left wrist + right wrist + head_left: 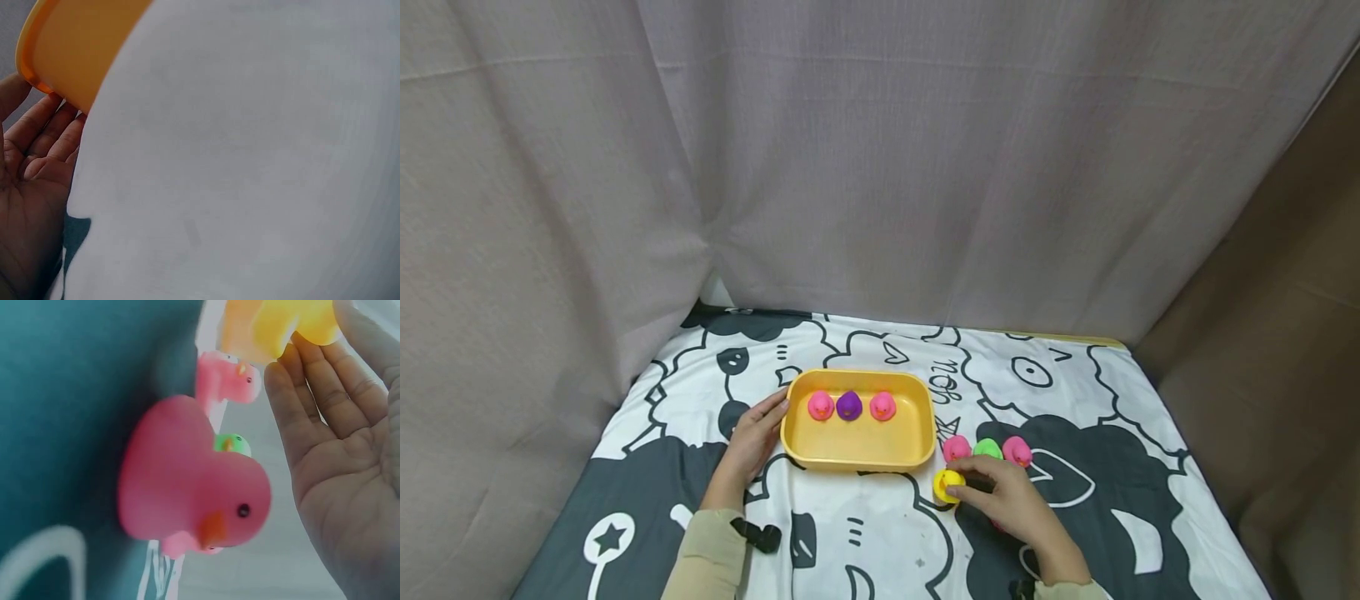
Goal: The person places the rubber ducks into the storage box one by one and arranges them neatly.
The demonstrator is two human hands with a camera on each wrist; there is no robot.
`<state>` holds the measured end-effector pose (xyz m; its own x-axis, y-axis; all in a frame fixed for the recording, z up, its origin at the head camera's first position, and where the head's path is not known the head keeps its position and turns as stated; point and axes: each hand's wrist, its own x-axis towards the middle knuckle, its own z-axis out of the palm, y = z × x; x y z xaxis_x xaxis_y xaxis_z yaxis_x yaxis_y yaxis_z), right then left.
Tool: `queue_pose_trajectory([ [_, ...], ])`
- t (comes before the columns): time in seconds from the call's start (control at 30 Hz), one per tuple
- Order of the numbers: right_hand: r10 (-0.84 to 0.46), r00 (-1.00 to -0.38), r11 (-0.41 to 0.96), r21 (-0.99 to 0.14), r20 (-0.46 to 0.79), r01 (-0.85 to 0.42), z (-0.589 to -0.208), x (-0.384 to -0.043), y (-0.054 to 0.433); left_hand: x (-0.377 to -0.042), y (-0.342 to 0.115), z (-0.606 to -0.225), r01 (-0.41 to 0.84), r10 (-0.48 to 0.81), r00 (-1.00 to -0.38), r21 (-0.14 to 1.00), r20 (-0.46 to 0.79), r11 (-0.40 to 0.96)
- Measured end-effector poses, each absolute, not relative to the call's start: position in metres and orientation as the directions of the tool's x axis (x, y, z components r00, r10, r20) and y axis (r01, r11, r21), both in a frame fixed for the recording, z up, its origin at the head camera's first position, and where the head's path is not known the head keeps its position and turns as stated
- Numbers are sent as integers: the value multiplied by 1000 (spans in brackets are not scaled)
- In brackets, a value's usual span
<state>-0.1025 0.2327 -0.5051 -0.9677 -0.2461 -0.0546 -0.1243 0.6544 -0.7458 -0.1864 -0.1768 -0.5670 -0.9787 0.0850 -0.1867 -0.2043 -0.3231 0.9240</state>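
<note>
One grey curtain (887, 192) hangs along the left and back of a cloth-covered bench (827, 533) with cartoon print, a brown curtain (1270, 350) on the right. The left hand (754, 440) rests its loosely straightened fingers against the left end of a yellow tray (857, 450). Just outside the tray's near right corner, a yellow duck (947, 483) is pinched between thumb and fingers of the right hand (1011, 496), palm turned inward.

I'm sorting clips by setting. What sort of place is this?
Probably a makeshift curtained-off booth, perhaps for recording; the room beyond is hidden. Hanging cloth closes the back and both sides, around a cartoon-print sheet on which a yellow tray and toy ducks are laid out.
</note>
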Motion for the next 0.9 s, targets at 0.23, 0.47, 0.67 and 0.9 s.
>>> queue_pose_trajectory([
  [0.23,-297,-955,571,-802,-5,-174,-490,-118,236,-185,-177,-567,-197,80,-980,923,-180,-331],
  [0.47,-368,-926,465,-847,79,-257,-470,-148,233,-186,-177,-568,-190,85,-982,922,-171,-338],
  [0.67,-396,-915,501,-820,69,-279,-461,-178,219,-185,-177,-569,-184,89,-982,925,-164,-332],
  [0.9,-523,-851,583,-715,34,-387,-456,-216,200,-187,-177,-569,-175,88,-984,926,-154,-333],
])
